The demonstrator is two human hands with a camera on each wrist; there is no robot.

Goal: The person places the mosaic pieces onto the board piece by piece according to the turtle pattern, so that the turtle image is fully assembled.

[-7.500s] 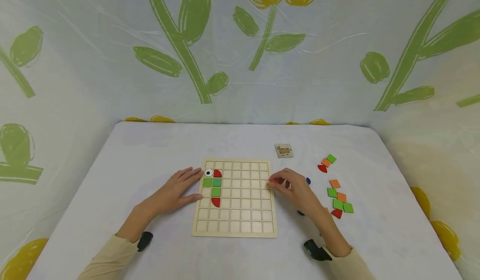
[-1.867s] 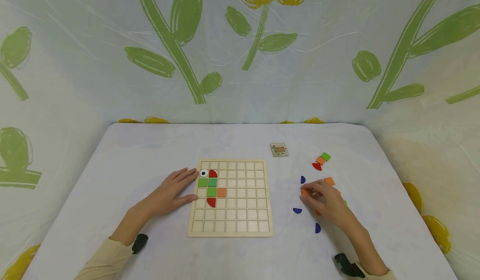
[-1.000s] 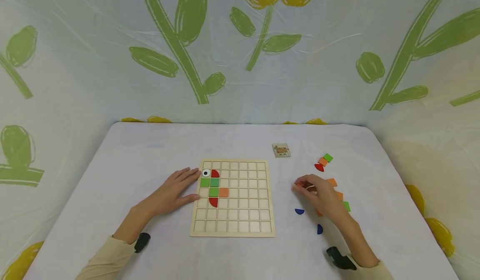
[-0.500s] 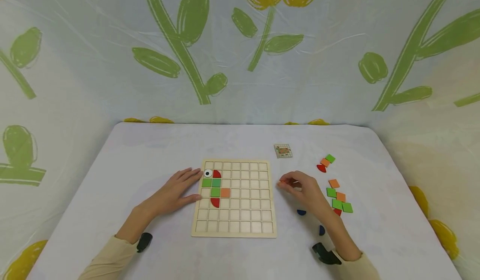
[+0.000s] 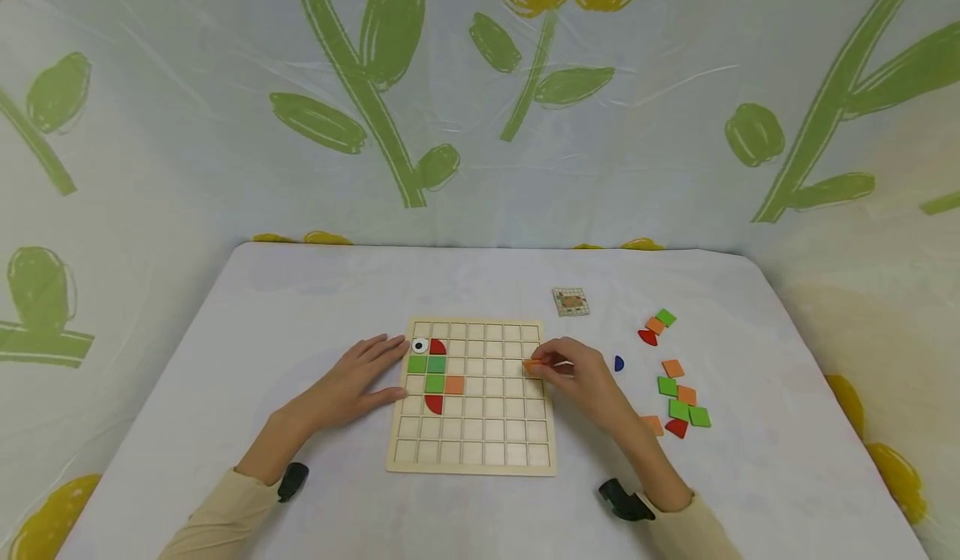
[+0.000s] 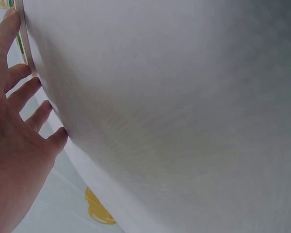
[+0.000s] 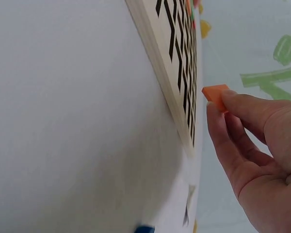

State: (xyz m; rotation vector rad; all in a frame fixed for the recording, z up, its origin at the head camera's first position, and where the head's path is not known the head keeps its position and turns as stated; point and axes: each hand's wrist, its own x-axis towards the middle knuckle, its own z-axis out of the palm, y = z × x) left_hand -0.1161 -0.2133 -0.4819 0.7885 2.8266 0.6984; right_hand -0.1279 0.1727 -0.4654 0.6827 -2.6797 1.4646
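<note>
My right hand (image 5: 577,375) pinches an orange square tile (image 7: 216,97) between thumb and fingertips, over the right side of the wooden grid board (image 5: 471,467). My left hand (image 5: 351,383) rests at the board's left edge with fingers spread; the left wrist view shows its fingertips touching the rim. Set in the board's cells are a round eye tile (image 5: 419,346), green squares (image 5: 435,384), two red quarter-round tiles (image 5: 437,347) and one orange square (image 5: 453,385).
Right of the board lie loose green squares (image 5: 699,417), orange squares (image 5: 672,368), red quarter-rounds (image 5: 648,337) and a blue half-round (image 5: 618,363). A small pattern card (image 5: 572,301) lies behind the board's right corner on the white table (image 5: 315,293).
After the first orange square went onto the board, my right hand picked another orange tile from the loose pieces and carried it left over the board. My left hand stayed at the edge.
</note>
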